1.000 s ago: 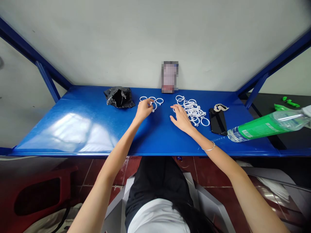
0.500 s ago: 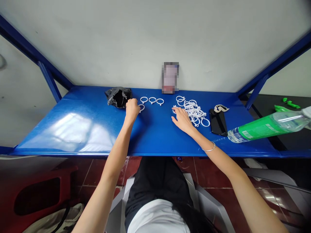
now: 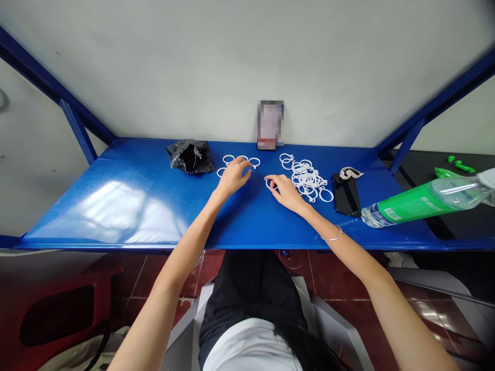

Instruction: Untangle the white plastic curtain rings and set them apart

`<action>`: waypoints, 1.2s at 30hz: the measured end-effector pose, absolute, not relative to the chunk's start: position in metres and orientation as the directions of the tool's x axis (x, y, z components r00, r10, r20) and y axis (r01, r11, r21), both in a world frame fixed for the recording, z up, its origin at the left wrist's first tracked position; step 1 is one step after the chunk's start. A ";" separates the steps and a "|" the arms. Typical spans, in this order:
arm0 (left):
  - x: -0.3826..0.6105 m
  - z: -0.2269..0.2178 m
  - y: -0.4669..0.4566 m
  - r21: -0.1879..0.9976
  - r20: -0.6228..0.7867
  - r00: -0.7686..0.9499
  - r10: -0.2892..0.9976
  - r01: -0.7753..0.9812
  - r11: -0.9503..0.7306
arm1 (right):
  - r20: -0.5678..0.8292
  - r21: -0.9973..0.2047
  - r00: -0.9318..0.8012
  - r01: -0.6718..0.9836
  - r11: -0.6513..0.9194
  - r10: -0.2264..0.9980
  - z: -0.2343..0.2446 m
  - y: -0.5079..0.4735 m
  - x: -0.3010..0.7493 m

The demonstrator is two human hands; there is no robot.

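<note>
My right hand (image 3: 286, 192) pinches a white curtain ring (image 3: 266, 182) by its edge, just left of a loose pile of white curtain rings (image 3: 308, 179). Each ring carries a small eyelet. My left hand (image 3: 234, 176) hovers with fingers apart and nothing in them, partly covering a small group of rings (image 3: 254, 158) laid out separately on the blue table (image 3: 255, 221). A gap lies between the two hands. To the left of that group rests a torn black plastic bag (image 3: 181, 155), its opening facing me.
A blurred-out phone-like item (image 3: 270, 123) leans on the wall at the back. Right of the pile lie a black phone (image 3: 347, 196) and an off-white looped strip (image 3: 351, 173). A green-labelled bottle (image 3: 421, 202) stands at the right edge. Blue frame bars flank the table.
My left hand has moved right from the black bag's opening to the separate rings, its fingers spreading. My right hand has shifted slightly left, drawing one ring away from the pile.
</note>
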State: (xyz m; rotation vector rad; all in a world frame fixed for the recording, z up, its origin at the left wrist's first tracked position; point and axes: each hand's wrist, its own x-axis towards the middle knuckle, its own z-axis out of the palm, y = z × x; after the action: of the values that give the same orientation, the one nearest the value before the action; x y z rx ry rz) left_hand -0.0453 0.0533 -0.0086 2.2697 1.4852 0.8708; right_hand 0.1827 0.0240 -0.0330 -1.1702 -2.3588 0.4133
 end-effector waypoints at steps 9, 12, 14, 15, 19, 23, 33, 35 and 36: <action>-0.028 -0.019 0.048 0.712 0.378 0.396 0.837 0.454 -0.536 | 0.506 -0.516 -0.459 0.518 0.682 0.731 -0.023 0.020 0.177; -0.026 -0.012 0.044 0.764 0.390 0.384 0.837 0.372 -0.527 | 0.514 -0.533 -0.436 0.513 0.673 0.739 -0.021 0.018 0.176; -0.026 -0.008 0.041 0.785 0.390 0.367 0.844 0.347 -0.513 | 0.521 -0.539 -0.419 0.513 0.668 0.743 -0.021 0.017 0.176; -0.025 -0.007 0.041 0.790 0.390 0.359 0.848 0.343 -0.509 | 0.527 -0.540 -0.415 0.511 0.669 0.742 -0.021 0.017 0.176; -0.025 -0.007 0.041 0.803 0.396 0.322 0.860 0.332 -0.495 | 0.553 -0.530 -0.414 0.495 0.688 0.723 -0.021 0.017 0.175; -0.023 -0.007 0.040 0.793 0.410 0.305 0.860 0.347 -0.501 | 0.538 -0.516 -0.414 0.527 0.675 0.734 -0.020 0.016 0.174; -0.019 -0.009 0.037 0.767 0.453 0.346 0.822 0.318 -0.557 | 0.505 -0.564 -0.389 0.526 0.636 0.770 -0.022 0.016 0.174; -0.018 -0.010 0.037 0.765 0.462 0.353 0.814 0.305 -0.567 | 0.482 -0.575 -0.402 0.525 0.628 0.778 -0.022 0.016 0.175; -0.018 -0.010 0.037 0.764 0.467 0.355 0.810 0.299 -0.571 | 0.471 -0.579 -0.410 0.524 0.625 0.781 -0.022 0.016 0.175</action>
State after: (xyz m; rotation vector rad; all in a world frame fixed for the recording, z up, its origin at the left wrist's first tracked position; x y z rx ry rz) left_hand -0.0184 0.0374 -0.0100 2.0533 0.9606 1.1712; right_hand 0.1751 0.0164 -0.0224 -1.0186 -2.1075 0.4439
